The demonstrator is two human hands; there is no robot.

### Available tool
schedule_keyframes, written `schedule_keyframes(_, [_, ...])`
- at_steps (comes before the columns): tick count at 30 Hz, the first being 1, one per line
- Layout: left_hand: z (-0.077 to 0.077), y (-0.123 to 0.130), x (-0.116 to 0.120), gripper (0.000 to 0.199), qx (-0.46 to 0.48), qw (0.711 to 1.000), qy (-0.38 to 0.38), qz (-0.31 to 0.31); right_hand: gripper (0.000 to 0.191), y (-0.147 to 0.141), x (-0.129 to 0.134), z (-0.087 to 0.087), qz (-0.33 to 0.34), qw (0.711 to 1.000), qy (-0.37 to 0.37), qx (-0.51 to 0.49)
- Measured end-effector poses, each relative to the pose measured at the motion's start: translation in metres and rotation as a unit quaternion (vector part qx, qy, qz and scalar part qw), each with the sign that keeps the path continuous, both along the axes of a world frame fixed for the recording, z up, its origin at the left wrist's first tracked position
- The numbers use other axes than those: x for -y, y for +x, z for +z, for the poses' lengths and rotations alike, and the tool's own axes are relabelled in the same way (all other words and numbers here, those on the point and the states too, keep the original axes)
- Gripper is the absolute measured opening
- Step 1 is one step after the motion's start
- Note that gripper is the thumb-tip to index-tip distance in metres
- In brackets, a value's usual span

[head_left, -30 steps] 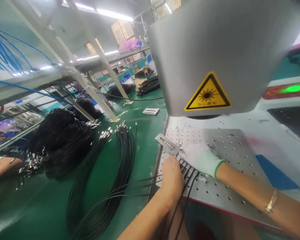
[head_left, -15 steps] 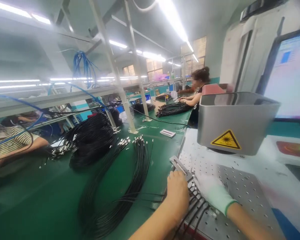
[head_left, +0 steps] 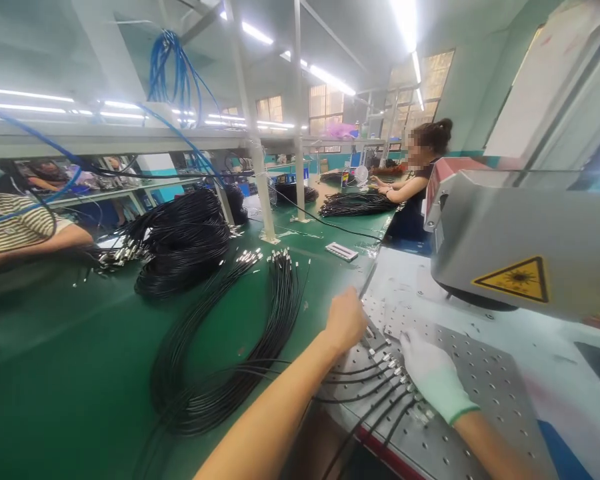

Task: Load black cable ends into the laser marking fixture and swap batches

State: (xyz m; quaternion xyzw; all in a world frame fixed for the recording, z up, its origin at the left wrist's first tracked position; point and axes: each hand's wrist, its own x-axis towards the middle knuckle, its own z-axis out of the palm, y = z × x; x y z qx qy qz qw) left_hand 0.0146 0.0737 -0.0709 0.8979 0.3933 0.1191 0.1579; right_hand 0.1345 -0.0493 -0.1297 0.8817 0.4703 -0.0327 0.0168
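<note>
My left hand (head_left: pixel 347 320), bare, has its fingers curled over the slotted metal bar (head_left: pixel 376 339), a fixture piece at the left edge of the perforated plate. The hand covers much of the bar. My right hand (head_left: pixel 433 370), in a white glove with a green cuff, lies low over the plate beside a row of cable ends (head_left: pixel 397 373). Its pale fingers blur together, so their grip is unclear. Several black cables (head_left: pixel 375 393) with silver connectors fan out from that row toward the lower left, some passing beneath my left forearm.
A loop of black cables (head_left: pixel 275 327) and a bigger coil (head_left: pixel 185 243) lie on the green table (head_left: pixel 80 360). Another slotted bar (head_left: pixel 341 251) rests further back. A grey machine head (head_left: pixel 515 233) with a laser warning sign overhangs the perforated plate (head_left: pixel 500 380). Co-workers sit at left and at far right.
The view has turned and shifted. My left hand has moved up along the slotted bar, away from the cable ends, uncovering more of them. My right hand stays beside the row.
</note>
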Motion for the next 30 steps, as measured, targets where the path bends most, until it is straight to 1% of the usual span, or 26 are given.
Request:
schedule_keyframes(3, [-0.002,0.000,-0.006,0.029,0.007,1.000,0.001,0.017,0.039,0.001,0.002,0.000,-0.007,1.000,0.016,-0.011])
schedule_keyframes(5, [-0.004,-0.001,-0.012,0.029,0.001,1.000,-0.014,0.020,0.040,0.001,0.002,-0.001,-0.010,0.999,0.032,-0.019])
schedule_keyframes(7, [-0.001,-0.003,-0.014,0.028,0.005,1.000,-0.024,0.017,0.039,0.001,0.000,-0.003,-0.016,0.998,0.054,-0.030])
schedule_keyframes(8, [0.003,-0.004,-0.012,0.029,0.014,1.000,-0.022,0.016,0.038,0.001,-0.001,-0.004,-0.021,0.997,0.069,-0.038])
schedule_keyframes(10, [0.016,-0.008,0.002,0.031,0.039,0.999,-0.010,0.009,0.037,0.003,-0.003,-0.004,-0.033,0.992,0.111,-0.056])
schedule_keyframes(11, [0.025,-0.011,0.013,0.033,0.057,0.998,-0.008,-0.008,0.036,0.006,-0.002,-0.003,-0.044,0.987,0.136,-0.069])
schedule_keyframes(13, [0.041,-0.019,0.038,0.036,0.092,0.993,-0.026,-0.076,0.040,0.012,0.006,0.002,-0.079,0.974,0.191,-0.093])
schedule_keyframes(15, [0.053,-0.030,0.060,0.038,0.107,0.981,-0.054,-0.154,0.048,0.020,0.023,0.009,-0.133,0.956,0.239,-0.106])
schedule_keyframes(16, [0.056,-0.036,0.068,0.037,0.102,0.976,-0.059,-0.182,0.050,0.023,0.034,0.011,-0.158,0.946,0.264,-0.105])
schedule_keyframes(17, [0.058,-0.042,0.074,0.035,0.090,0.975,-0.057,-0.194,0.050,0.025,0.047,0.012,-0.170,0.935,0.295,-0.097])
schedule_keyframes(18, [0.058,-0.048,0.078,0.033,0.072,0.977,-0.048,-0.195,0.048,0.025,0.060,0.012,-0.166,0.927,0.326,-0.084])
schedule_keyframes(19, [0.058,-0.054,0.079,0.031,0.050,0.980,-0.040,-0.188,0.047,0.023,0.072,0.009,-0.138,0.918,0.366,-0.063])
schedule_keyframes(20, [0.057,-0.060,0.081,0.030,0.028,0.983,-0.036,-0.177,0.045,0.019,0.082,0.004,-0.092,0.911,0.400,-0.036])
schedule_keyframes(22, [0.052,-0.071,0.083,0.029,-0.017,0.988,-0.039,-0.152,0.040,0.007,0.096,-0.011,0.019,0.906,0.421,0.030])
schedule_keyframes(23, [0.046,-0.077,0.086,0.031,-0.040,0.988,-0.040,-0.144,0.035,0.001,0.099,-0.020,0.069,0.906,0.413,0.064])
schedule_keyframes(24, [0.039,-0.082,0.089,0.036,-0.063,0.987,-0.036,-0.143,0.029,-0.006,0.100,-0.028,0.110,0.904,0.402,0.095])
schedule_keyframes(25, [0.029,-0.088,0.093,0.047,-0.091,0.985,-0.025,-0.144,0.023,-0.012,0.099,-0.035,0.143,0.901,0.392,0.120])
schedule_keyframes(26, [0.016,-0.093,0.096,0.060,-0.121,0.981,-0.007,-0.150,0.019,-0.017,0.097,-0.041,0.168,0.898,0.384,0.134])
schedule_keyframes(27, [0.002,-0.098,0.099,0.073,-0.151,0.975,0.021,-0.159,0.017,-0.021,0.094,-0.046,0.178,0.897,0.381,0.139])
schedule_keyframes(28, [-0.013,-0.103,0.101,0.080,-0.178,0.968,0.053,-0.166,0.016,-0.025,0.092,-0.049,0.177,0.896,0.383,0.136])
schedule_keyframes(30, [-0.040,-0.110,0.101,0.067,-0.187,0.956,0.135,-0.178,0.019,-0.029,0.088,-0.053,0.157,0.898,0.394,0.121])
